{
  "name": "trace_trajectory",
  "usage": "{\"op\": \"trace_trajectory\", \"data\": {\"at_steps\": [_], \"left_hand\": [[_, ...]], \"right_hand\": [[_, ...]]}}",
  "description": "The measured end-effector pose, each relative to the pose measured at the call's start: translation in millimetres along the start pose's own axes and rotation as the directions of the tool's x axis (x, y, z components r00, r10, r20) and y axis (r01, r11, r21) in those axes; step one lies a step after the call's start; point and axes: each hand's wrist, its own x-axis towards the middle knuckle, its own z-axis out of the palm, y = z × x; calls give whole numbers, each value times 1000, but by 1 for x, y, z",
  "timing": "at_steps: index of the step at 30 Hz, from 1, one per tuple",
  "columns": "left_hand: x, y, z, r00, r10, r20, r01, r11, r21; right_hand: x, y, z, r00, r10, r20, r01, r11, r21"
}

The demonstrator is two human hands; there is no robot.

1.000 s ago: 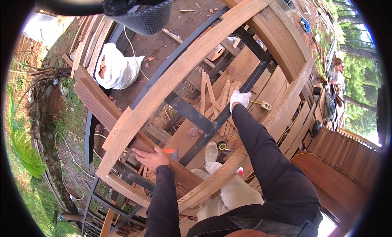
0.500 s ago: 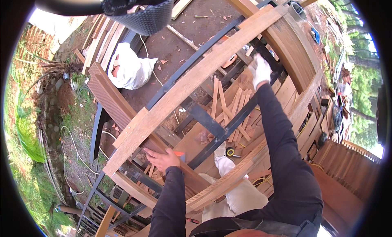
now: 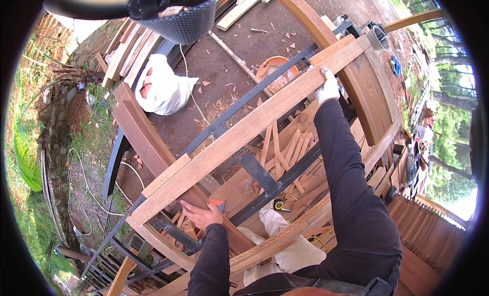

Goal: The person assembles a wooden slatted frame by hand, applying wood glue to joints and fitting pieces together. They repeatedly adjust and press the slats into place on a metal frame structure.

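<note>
Gloved right hand (image 3: 326, 87) gripping long plank (image 3: 244, 133), left hand (image 3: 202, 215) beneath plank, its grip unclear

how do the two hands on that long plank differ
The left hand is bare; the right hand wears a white glove. The left hand sits at the near, lower end of the long pale wooden plank, pressed flat, with a small orange object beside it; the right hand grips the plank's edge near the far end, arm stretched out. Both touch the same plank.
</note>
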Motion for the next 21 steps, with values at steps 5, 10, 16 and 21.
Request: {"op": "trace_trajectory", "data": {"at_steps": [5, 10, 16, 21], "left_hand": [[-1, 0, 0, 1000, -17, 16, 16, 1000, 20], [-1, -3, 3, 1000, 6, 8, -6, 1000, 14], [0, -6, 2, 999, 19, 28, -20, 999, 27], [3, -3, 0, 996, -37, 87, 35, 999, 34]], "right_hand": [[-5, -2, 0, 1000, 9, 9, -9, 998, 65], [-6, -3, -4, 998, -6, 68, 6, 1000, 4], [5, 4, -5, 992, -82, -97, 71, 992, -107], [11, 6, -16, 993, -110, 43, 112, 992, -55]]}}
